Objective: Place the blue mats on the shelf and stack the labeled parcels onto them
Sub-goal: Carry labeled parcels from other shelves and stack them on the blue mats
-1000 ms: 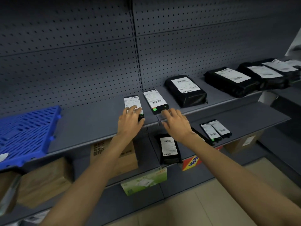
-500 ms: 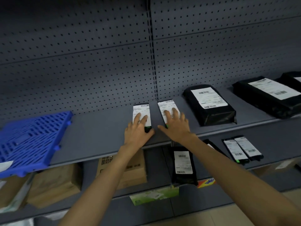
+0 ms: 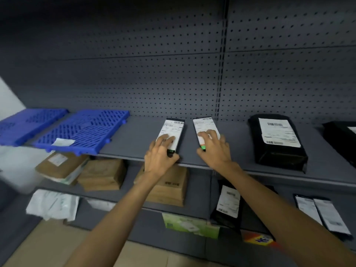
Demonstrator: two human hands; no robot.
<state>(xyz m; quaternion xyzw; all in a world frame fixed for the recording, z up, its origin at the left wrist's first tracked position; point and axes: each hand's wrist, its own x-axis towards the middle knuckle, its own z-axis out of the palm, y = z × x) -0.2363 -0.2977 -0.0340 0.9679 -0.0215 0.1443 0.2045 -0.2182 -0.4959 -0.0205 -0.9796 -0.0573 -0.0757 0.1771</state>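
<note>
Parcels (image 3: 172,132) slim, black, white-labelled

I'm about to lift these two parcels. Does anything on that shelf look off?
A loose white slip lies on the nearer blue mat, whose front edge seems to overhang the shelf lip. The left hand grips the left parcel, the right hand the right parcel, both on bare shelf, not mats.
</note>
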